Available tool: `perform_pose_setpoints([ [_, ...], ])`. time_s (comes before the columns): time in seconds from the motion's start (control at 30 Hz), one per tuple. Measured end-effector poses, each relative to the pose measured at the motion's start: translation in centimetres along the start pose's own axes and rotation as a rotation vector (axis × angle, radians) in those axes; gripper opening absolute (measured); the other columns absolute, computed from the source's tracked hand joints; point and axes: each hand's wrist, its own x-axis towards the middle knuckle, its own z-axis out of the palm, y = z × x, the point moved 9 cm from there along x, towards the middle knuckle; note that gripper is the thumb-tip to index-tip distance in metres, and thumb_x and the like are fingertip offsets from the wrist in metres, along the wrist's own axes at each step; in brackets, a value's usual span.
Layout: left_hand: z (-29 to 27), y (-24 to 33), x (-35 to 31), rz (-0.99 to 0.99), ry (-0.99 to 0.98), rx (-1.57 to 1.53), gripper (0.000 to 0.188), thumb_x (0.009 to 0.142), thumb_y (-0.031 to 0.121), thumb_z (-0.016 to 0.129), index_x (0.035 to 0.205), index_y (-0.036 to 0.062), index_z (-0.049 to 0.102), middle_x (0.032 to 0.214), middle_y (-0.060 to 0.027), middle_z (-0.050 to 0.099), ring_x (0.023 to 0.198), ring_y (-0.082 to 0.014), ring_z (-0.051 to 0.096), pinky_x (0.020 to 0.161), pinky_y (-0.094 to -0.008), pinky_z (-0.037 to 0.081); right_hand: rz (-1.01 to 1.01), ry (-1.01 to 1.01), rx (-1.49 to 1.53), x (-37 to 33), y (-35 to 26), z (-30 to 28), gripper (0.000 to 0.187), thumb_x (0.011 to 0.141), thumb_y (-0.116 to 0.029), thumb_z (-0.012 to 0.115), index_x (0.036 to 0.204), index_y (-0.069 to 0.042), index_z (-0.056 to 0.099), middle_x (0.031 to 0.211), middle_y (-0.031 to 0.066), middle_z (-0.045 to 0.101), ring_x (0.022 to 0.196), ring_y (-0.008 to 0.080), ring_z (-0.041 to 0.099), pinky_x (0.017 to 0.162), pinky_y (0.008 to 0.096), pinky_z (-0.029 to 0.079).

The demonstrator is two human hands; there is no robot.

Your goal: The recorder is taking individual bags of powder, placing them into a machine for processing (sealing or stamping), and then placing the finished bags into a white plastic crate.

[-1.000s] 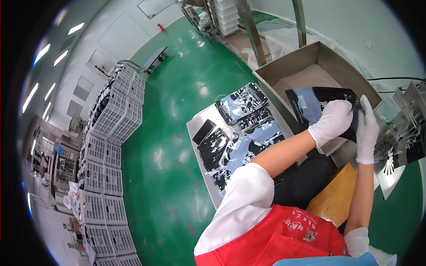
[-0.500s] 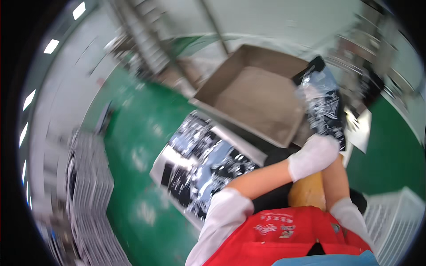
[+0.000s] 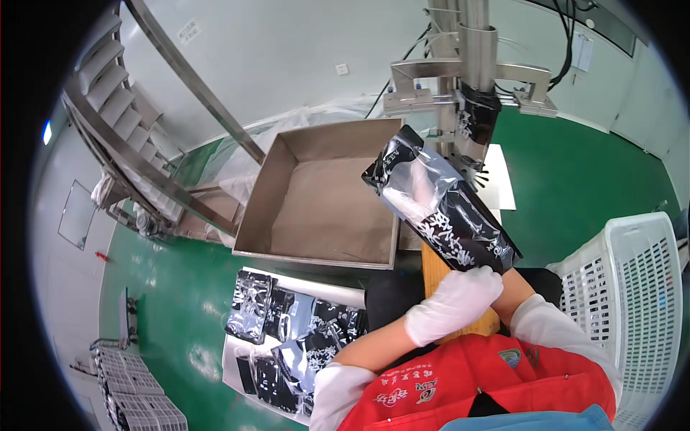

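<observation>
A shallow metal tray (image 3: 316,208) sits far centre, with a steel staircase (image 3: 136,136) to its left. Black packets (image 3: 287,330) lie on a low table near left. A white plastic crate (image 3: 636,302) stands right, on green floor (image 3: 575,172).

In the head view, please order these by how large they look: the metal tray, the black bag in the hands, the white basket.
1. metal tray
2. white basket, cut off by the rim of the picture, so the order against the tray is unsure
3. black bag, held nearer to the camera, so it looks bigger than it is
</observation>
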Motion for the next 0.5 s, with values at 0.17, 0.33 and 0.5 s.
perform_pose_setpoints([
  [0.17,-14.0,-11.5,-3.0,-0.449,0.865,-0.108,0.033,0.072,0.018,0.079,0.092,0.004,0.058,0.091,-0.0093,0.057,0.088,-0.0295,0.055,0.081,-0.0389,0.044,0.131,0.009,0.309,-2.0,1.6,-3.6,0.077,0.077,-0.017,0.077,0.139,-0.01,0.031,0.122,0.0081,0.05,0.11,0.0167,0.052,0.092,0.034,0.047],
  [0.33,-10.7,-13.0,-1.1,-0.265,0.597,-0.184,0.027,0.079,0.023,0.075,0.078,0.0054,0.054,0.072,-0.0058,0.055,0.074,-0.0283,0.053,0.079,-0.0372,0.042,0.291,0.045,0.968,-5.2,4.3,-4.9,0.119,0.064,-0.007,0.08,0.149,-0.022,-0.001,0.147,0.0095,0.03,0.131,0.0357,0.041,0.093,0.0585,0.048],
  [0.5,-9.3,-13.0,-1.7,-0.243,0.68,-0.339,0.022,0.085,0.005,0.065,0.067,0.0025,0.052,0.064,-0.0105,0.051,0.062,-0.03,0.052,0.061,-0.037,0.044,0.251,0.154,0.418,-4.7,-1.7,-8.0,0.054,0.092,-0.007,0.057,0.141,-0.003,0.035,0.127,0.0114,0.053,0.116,0.0282,0.056,0.098,0.0471,0.05],
])
